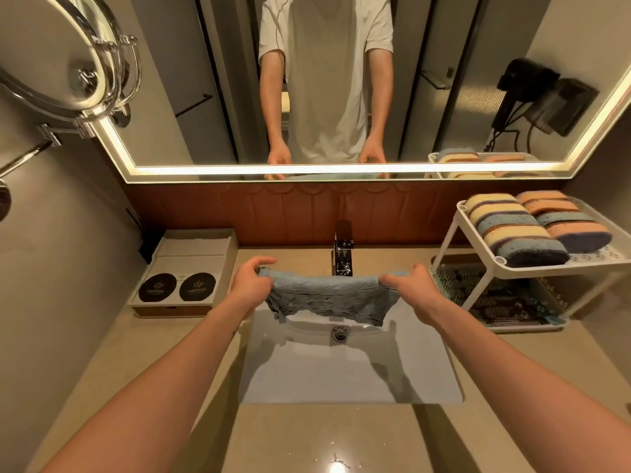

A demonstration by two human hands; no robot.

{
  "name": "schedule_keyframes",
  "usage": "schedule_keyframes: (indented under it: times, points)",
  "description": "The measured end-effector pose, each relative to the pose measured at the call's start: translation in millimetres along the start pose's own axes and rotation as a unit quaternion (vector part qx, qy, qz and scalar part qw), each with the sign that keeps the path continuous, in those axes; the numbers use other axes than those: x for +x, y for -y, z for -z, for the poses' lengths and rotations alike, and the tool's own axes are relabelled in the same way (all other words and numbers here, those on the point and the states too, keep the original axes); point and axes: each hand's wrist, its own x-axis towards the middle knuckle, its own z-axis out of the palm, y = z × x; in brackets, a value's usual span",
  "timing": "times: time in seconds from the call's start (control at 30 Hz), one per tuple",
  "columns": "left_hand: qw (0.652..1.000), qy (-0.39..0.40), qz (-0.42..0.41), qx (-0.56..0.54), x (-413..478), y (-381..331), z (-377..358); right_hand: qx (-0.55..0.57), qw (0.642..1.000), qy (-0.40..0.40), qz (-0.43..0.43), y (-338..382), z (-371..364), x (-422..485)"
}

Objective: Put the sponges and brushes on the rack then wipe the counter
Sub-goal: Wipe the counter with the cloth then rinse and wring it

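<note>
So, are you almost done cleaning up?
Partly. The sponges are stacked on the top shelf of the rack; the lower shelf holds dark things, maybe the brushes, I can't tell. Right now the left hand and right hand grip a blue cloth stretched over the sink. Wiping the counter seems left.

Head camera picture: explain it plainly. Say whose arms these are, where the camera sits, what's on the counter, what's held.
No machine here: a person wears one camera on the head, looking down at their own arms. The mirror shows them from the front. The left hand and right hand each grip an end of a blue cloth, stretched above the sink. On the counter, a white rack at the right holds striped sponges on its top shelf; a box with two dark discs sits at the left.
</note>
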Motion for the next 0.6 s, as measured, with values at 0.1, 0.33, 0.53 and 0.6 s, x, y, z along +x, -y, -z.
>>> schedule_keyframes:
  times: [0.1, 0.33, 0.53, 0.6]
  points:
    - [0.995, -0.044, -0.040, 0.084, -2.9, 1.1, -0.9, -0.026, 0.996, 0.060, 0.055, 1.4, 0.3, -6.4]
    - [0.983, -0.132, 0.050, -0.120, -1.3, -8.4, 0.9, -0.207, 0.968, 0.027, 0.138, 1.2, -8.5, -8.5]
    - [0.997, -0.026, 0.029, -0.060, -6.0, 1.5, 8.6, -0.346, 0.927, -0.018, 0.145, 0.6, -7.2, -7.2]
    - [0.999, 0.024, 0.009, -0.032, -8.6, 6.0, 10.2, -0.361, 0.920, -0.024, 0.150, 2.3, -5.3, -8.1]
